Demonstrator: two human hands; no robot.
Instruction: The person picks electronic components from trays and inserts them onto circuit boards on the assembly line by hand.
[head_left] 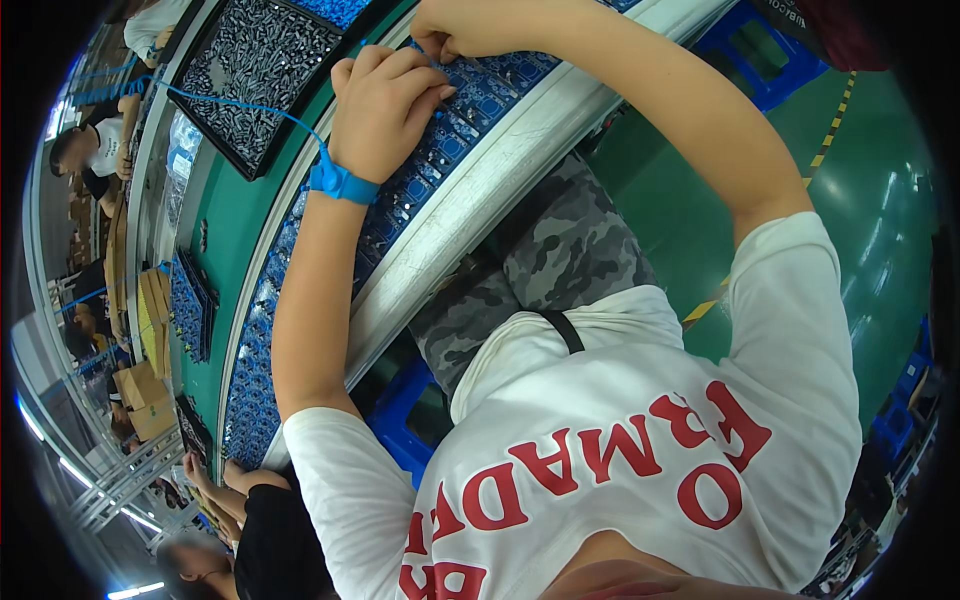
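Observation:
Blue circuit boards [420, 180] run in a long strip along the line in front of me, with many small parts on them. My left hand [385, 112] is over the boards, fingers curled and the thumb close to the index finger. Anything between those fingertips is too small or hidden to name. A blue wrist strap [342, 183] with a coiled cord circles my left wrist. Just beyond and to the right, my right hand [470, 28] bends its fingers down to the boards in a pinch. What it holds, if anything, is hidden.
A black tray [250, 172] full of small dark and silver cylindrical parts lies on the green belt [232, 215]; blue parts [335, 10] sit behind it. A pale metal rail [470, 190] edges the line near me. Other people work at left. Blue stools [765, 60] stand on the floor.

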